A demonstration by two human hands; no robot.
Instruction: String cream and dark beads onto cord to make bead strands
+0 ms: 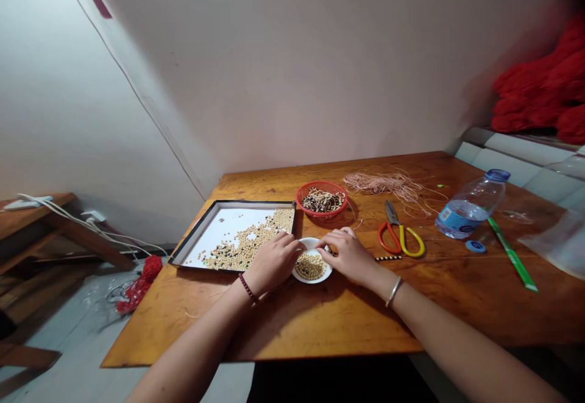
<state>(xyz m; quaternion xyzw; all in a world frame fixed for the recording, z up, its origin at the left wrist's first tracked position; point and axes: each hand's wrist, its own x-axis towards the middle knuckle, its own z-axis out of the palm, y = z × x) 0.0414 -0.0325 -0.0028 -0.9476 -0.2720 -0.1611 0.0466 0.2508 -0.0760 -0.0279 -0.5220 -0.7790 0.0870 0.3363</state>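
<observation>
My left hand (274, 261) and my right hand (345, 253) meet over a small white bowl (328, 276) of pale beads (311, 266). Both hands are closed, fingertips pinched near the bowl's far rim. Whatever lies in the pinches is too small to make out. A short strand of black and pale beads (388, 258) lies on the table beyond my right wrist. Left of the bowl, a black-edged tray (205, 219) with a white bottom holds many loose pale and dark beads (247, 246); my left hand overlaps its near right corner.
Behind the bowl stands a red basket (322, 214) of strung beads. A tangle of pinkish cord (384, 185), scissors (397, 238) with red and yellow handles, a water bottle (470, 208), its blue cap (476, 246) and a green strip (512, 255) lie to the right on the wooden table (292, 336).
</observation>
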